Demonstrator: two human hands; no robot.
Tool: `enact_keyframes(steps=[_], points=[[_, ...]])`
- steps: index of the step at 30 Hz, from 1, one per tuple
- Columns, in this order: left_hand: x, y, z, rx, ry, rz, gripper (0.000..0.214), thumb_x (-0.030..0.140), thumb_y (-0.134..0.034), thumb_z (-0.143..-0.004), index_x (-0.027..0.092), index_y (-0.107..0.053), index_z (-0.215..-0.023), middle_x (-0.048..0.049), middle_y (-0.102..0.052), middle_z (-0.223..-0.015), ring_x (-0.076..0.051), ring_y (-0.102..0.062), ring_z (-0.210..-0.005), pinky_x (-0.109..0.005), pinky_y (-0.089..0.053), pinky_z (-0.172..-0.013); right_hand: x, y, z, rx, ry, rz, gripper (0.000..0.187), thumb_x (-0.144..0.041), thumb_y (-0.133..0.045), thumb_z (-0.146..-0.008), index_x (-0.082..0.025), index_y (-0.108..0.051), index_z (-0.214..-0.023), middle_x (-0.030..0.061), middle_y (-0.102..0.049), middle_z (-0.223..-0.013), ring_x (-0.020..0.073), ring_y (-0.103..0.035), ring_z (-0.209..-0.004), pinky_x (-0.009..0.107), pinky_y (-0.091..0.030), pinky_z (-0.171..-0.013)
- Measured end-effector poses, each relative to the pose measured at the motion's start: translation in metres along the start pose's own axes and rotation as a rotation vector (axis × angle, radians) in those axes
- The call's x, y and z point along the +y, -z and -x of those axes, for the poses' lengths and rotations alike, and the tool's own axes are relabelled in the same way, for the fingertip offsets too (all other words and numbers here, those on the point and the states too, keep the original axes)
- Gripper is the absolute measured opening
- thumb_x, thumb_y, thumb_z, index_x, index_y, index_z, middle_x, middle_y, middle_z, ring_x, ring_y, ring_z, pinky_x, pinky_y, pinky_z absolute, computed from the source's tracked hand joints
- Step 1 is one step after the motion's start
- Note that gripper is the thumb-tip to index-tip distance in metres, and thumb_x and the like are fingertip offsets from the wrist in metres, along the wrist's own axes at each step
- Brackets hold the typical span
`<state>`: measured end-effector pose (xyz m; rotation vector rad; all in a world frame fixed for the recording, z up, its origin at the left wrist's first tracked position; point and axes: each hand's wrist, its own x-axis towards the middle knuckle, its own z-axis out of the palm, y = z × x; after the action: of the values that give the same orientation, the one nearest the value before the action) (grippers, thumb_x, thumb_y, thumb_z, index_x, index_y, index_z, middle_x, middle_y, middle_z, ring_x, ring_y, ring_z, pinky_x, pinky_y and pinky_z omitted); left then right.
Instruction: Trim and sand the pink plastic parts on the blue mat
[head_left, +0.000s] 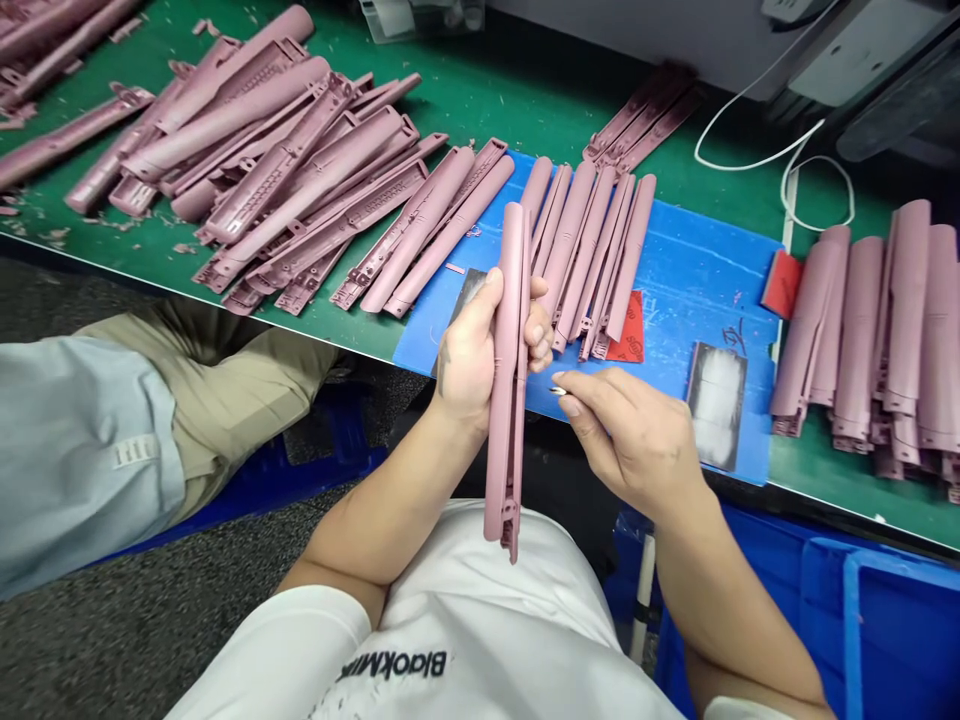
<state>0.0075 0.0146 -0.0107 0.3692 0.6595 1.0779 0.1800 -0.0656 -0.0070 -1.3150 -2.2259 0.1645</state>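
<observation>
My left hand [466,355] is wrapped round a long pink plastic housing [508,400], which stands nearly upright above my lap. An open seam runs along the housing's right side, with inner parts showing at its lower end. To the right of it, my right hand [637,430] pinches a small pale piece with a dark tip [557,390] between thumb and forefinger; its kind is too small to make out. That piece is apart from the housing. Just beyond my left hand, a row of pink housings [574,245] lies on the blue mat [682,260].
Many loose pink shells [300,160] are heaped on the green table [450,80] at the left. More housings [855,340] lie at the right. A red sandpaper piece [626,330] and a grey-white block [716,405] rest on the mat. A seated person's leg [247,390] is left; a blue crate [847,600] is below right.
</observation>
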Motion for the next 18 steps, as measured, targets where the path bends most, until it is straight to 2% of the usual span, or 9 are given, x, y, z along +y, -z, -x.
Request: enact_keyframes(steps=[4,10,14,18], points=[[-0.001,-0.001,0.0,-0.014,-0.034,-0.011,0.053,0.052,-0.044,-0.116,0.016,-0.071,-0.09,0.0004,-0.053,-0.063,-0.011,-0.059,-0.058,-0.022,-0.055,-0.061,0.007,0.002,-0.009,0.025,0.068,0.181,0.021,-0.03,-0.061,-0.114,-0.022,-0.079,-0.119,0.0038,-0.075,-0.087,0.0164,-0.065,-0.074,0.029,-0.043,-0.069],[0.0,-0.003,-0.002,0.039,-0.006,-0.056,0.056,0.064,-0.051,-0.111,0.017,-0.07,-0.087,0.0012,-0.052,-0.061,-0.012,-0.06,-0.057,-0.026,-0.058,-0.063,0.012,0.002,-0.006,0.032,0.093,0.173,0.019,-0.028,-0.064,-0.112,-0.022,-0.08,-0.119,0.0038,-0.074,-0.088,0.016,-0.062,-0.074,0.031,-0.039,-0.066],[-0.003,0.0,-0.005,0.013,-0.008,-0.024,0.053,0.058,-0.051,-0.113,0.016,-0.072,-0.088,0.001,-0.053,-0.06,-0.012,-0.06,-0.056,-0.026,-0.058,-0.063,0.011,0.003,0.0,0.024,0.117,0.187,0.016,-0.027,-0.065,-0.111,-0.023,-0.08,-0.117,0.0032,-0.073,-0.086,0.0154,-0.06,-0.073,0.031,-0.036,-0.064],[-0.003,0.0,-0.006,-0.016,-0.032,0.027,0.056,0.047,-0.04,-0.119,0.014,-0.072,-0.088,0.0008,-0.052,-0.059,-0.011,-0.058,-0.056,-0.023,-0.055,-0.064,0.005,0.007,0.007,-0.001,0.154,0.196,0.015,-0.026,-0.065,-0.111,-0.023,-0.079,-0.115,0.0022,-0.072,-0.084,0.0142,-0.055,-0.07,0.03,-0.035,-0.064]])
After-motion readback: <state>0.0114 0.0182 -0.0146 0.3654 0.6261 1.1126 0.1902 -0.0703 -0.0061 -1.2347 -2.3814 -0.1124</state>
